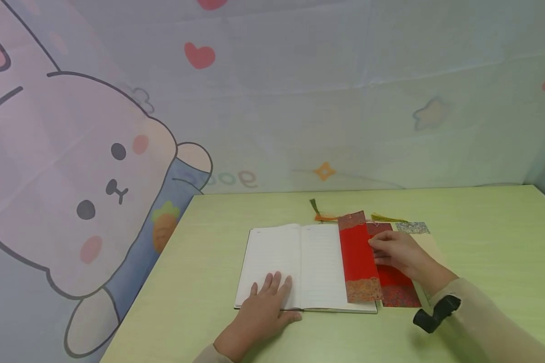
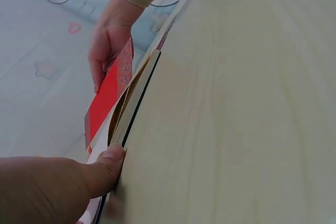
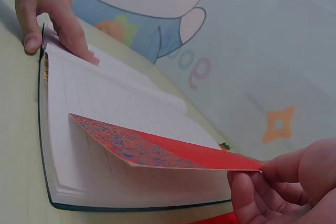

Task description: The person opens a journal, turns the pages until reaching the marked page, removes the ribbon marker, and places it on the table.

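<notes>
An open notebook (image 1: 272,247) with lined pages lies on the table. My left hand (image 1: 264,305) rests on its left page near the bottom, fingers spread and thumb at the lower edge. My right hand (image 1: 397,252) pinches the right edge of a red bookmark (image 1: 358,252) with patterned ends, thumb against forefinger. In the right wrist view this bookmark (image 3: 173,148) is tilted over the right page. Under my right hand, to the right of the notebook, lies a second red bookmark (image 1: 401,297), partly hidden. A cream bookmark (image 1: 413,228) with a grey patterned end lies beside it.
Tassels stick out past the top of the bookmarks: an orange and green tassel (image 1: 324,218) and a yellow-green tassel (image 1: 386,218). A cloth backdrop (image 1: 300,101) with a cartoon rabbit stands behind the pale table (image 1: 191,262). A black strap mount (image 1: 437,313) is on the right sleeve.
</notes>
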